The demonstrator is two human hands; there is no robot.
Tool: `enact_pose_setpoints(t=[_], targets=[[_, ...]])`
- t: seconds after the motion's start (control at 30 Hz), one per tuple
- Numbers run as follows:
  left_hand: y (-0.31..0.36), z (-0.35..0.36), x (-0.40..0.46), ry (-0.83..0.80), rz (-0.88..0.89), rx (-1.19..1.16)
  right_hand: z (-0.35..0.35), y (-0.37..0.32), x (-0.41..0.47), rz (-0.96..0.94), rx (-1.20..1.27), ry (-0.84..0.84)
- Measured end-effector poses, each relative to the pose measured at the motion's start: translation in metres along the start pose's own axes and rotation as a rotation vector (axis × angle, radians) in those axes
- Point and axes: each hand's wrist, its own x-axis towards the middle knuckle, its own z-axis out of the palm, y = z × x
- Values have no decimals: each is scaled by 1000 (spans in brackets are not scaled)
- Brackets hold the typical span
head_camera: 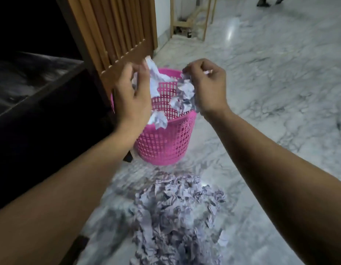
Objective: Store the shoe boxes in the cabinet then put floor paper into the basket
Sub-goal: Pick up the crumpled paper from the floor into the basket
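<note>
Floor paper pile (177, 217) lies near the pink basket (165, 142), blurred. Crumpled scraps: light, soft, compressible; best scooped in loose handfuls. Left hand (131, 96) and right hand (207, 87) each clutch wads over the rim. Basket's fill level hidden; cabinet (112, 29) contents probably out of view.

Pink lattice basket (165, 142) upright on floor; crumpled white paper (175, 213) heaped just before it.

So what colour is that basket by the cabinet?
Pink, a plastic lattice basket, seen clearly in the head view.
</note>
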Motion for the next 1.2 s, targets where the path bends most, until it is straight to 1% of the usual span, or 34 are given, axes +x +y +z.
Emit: enact_pose_setpoints(t=[0.1, 0.13, 0.2, 0.27, 0.3, 0.37, 0.4, 0.43, 0.47, 0.5, 0.57, 0.63, 0.7, 0.73, 0.77, 0.8, 0.87, 0.9, 1.0, 1.03, 1.1, 1.2], targets=[[-9, 19, 44, 174, -74, -58, 35, 2, 34, 13, -168, -67], [-15, 25, 52, 192, -111, -58, 43, 5, 41, 49, -238, -99], [-37, 36, 61, 157, -217, -3, 52, 11, 52, 121, -386, -178], [-61, 40, 68, 29, -396, 145, 56, 14, 54, 188, -482, -311], [-71, 40, 69, -88, -501, 233, 56, 13, 53, 213, -525, -381], [-79, 40, 65, -407, -649, 408, 51, 13, 50, 245, -583, -439], [-77, 38, 60, -543, -658, 485, 47, 13, 48, 257, -590, -448], [-73, 37, 55, -615, -634, 546, 42, 13, 45, 242, -585, -454], [-70, 35, 50, -635, -599, 576, 38, 14, 43, 204, -579, -441], [-66, 34, 45, -620, -556, 581, 32, 14, 40, 172, -573, -399], [-62, 31, 34, -531, -443, 579, 19, 17, 33, 133, -527, -272], [-55, 26, 17, -432, -231, 528, 2, 23, 22, 55, -461, -131], [-40, 15, -11, -390, 69, 426, -19, 30, 2, -20, -397, 4], [-34, 8, -31, -420, 193, 365, -31, 37, -13, -37, -379, 55], [-30, 0, -54, -478, 274, 318, -43, 48, -30, -41, -385, 92], [-31, -9, -81, -549, 309, 293, -56, 60, -49, -33, -402, 106], [-47, -29, -138, -719, 288, 319, -80, 89, -96, 14, -452, 62], [-58, -40, -166, -839, 231, 391, -91, 103, -123, 50, -490, 7], [-96, -76, -232, -1301, -19, 769, -119, 137, -213, 152, -662, -174], [-105, -89, -247, -1406, -53, 849, -125, 143, -244, 167, -728, -224], [-112, -112, -270, -1485, -93, 902, -134, 148, -304, 188, -862, -362], [-117, -133, -300, -1531, -155, 856, -140, 147, -376, 261, -1098, -616]])
